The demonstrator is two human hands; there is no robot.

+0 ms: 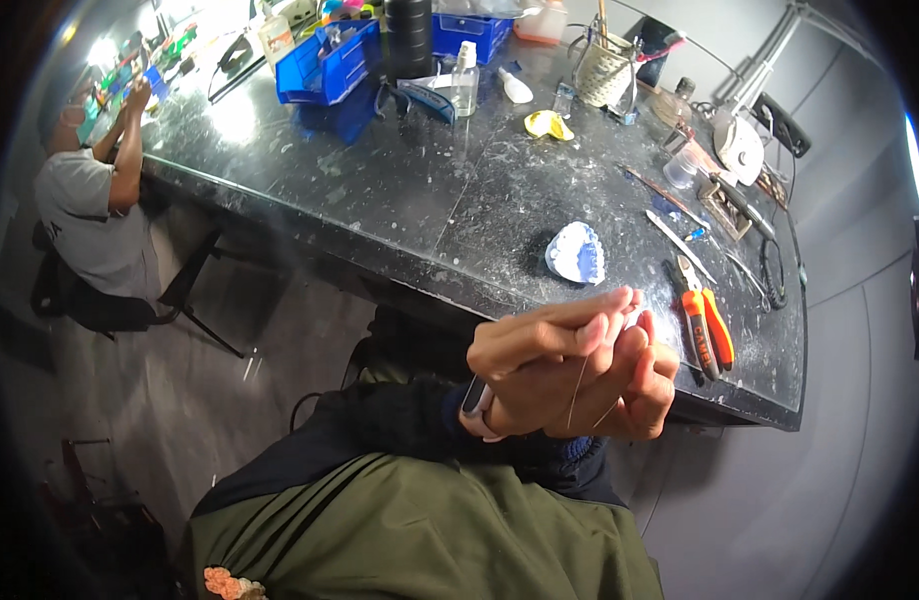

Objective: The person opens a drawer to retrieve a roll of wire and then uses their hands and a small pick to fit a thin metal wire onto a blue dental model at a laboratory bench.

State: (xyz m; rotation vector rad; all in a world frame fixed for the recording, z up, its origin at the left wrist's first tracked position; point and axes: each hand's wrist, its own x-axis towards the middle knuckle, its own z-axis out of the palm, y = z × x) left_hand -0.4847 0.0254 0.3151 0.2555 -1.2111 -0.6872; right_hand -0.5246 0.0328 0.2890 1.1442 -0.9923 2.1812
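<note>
My left hand (535, 360) and my right hand (648, 388) are close together above the table's front edge. The fingers of both are pinched around a thin wire (579, 388), whose fine ends hang down below the fingertips. Where the wire passes between the fingers is hidden. A watch (477, 397) sits on my left wrist. Just beyond my fingertips stands a blue-and-white dental cast (577, 253). Pliers with orange-and-black handles (694, 312) lie to the right of my right hand, apart from it.
Blue bins (330, 75), a spray bottle (465, 80) and a yellow piece (549, 125) stand farther back on the black table (380, 185). At right lie a knife-like tool (678, 245), a thin brush-like tool (665, 192) and a wire stand (725, 207). Another person (95, 190) sits at far left.
</note>
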